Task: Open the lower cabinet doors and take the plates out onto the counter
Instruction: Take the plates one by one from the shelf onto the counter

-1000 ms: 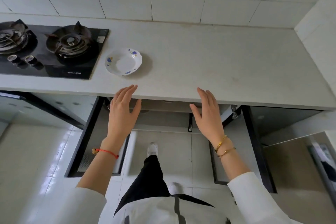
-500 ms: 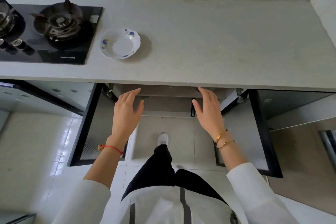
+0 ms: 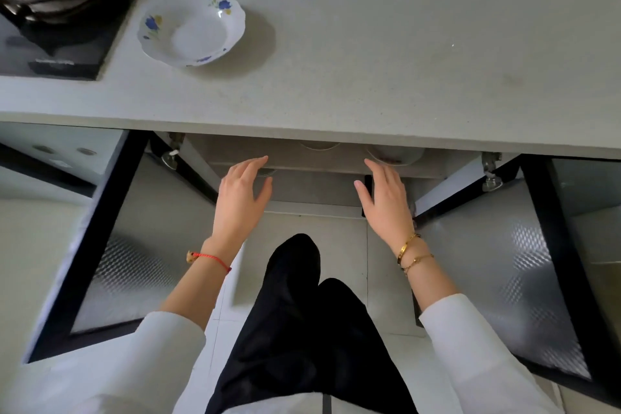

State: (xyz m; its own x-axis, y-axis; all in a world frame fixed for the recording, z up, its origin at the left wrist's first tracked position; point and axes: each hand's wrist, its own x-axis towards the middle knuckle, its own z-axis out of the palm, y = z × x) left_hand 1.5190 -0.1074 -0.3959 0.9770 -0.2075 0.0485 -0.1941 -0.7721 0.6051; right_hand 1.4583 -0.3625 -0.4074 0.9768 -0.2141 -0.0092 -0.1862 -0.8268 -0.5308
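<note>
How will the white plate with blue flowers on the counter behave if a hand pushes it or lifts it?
The plate looks like glazed ceramic, so it is probably stiff, smooth and breakable if dropped. Its deep, bowl-like shape on the flat counter suggests it would slide rather than roll. The wavy rim should give fingers some hold, though the glaze may feel slippery.

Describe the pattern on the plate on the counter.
White plate with blue and yellow flowers on its rim, seen in the head view.

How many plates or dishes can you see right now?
3, possibly more hidden. One flowered plate sits on the counter beside the stove. Two pale rims peek out under the counter's edge inside the cabinet: one centred, one by the right hand.
</note>
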